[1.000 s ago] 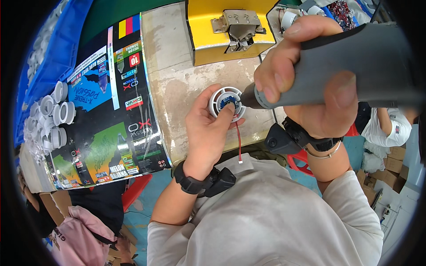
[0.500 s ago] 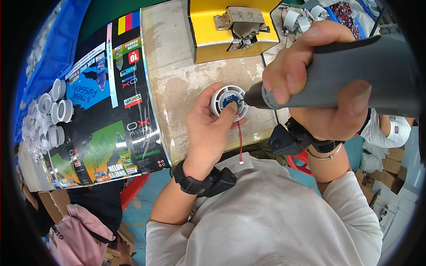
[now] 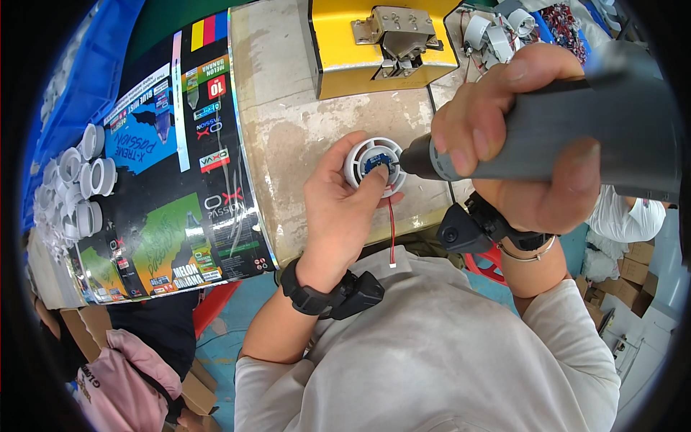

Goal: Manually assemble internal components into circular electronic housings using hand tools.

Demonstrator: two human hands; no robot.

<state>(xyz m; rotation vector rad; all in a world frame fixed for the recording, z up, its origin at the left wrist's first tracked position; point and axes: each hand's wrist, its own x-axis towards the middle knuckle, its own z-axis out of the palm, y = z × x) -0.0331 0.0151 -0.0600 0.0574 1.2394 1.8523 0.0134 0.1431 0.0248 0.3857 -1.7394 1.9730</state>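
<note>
My left hand [image 3: 338, 201] holds a round white plastic housing [image 3: 351, 164] with a slotted rim, its thumb pressed on a small blue circuit board [image 3: 373, 163] in the middle. From the housing a thin red and black wire [image 3: 393, 230] hangs down to a small white plug. My right hand [image 3: 479, 129] is wrapped round a large grey electric screwdriver [image 3: 612, 126]. Its dark, tapered nose [image 3: 416, 158] points left and reaches the board's right edge; the very tip is too small to make out clearly.
A yellow metal fixture [image 3: 331, 68] stands at the back of the worktable. White rings [image 3: 101, 176] pile up at left beside a blue bin [image 3: 90, 93], on a printed sheet [image 3: 162, 209]. More white parts [image 3: 489, 36] and wires [image 3: 561, 29] lie back right. People are nearby on both sides.
The screwdriver and my right hand have shifted slightly right and down. My left hand keeps its grip on the housing, almost unmoved.
</note>
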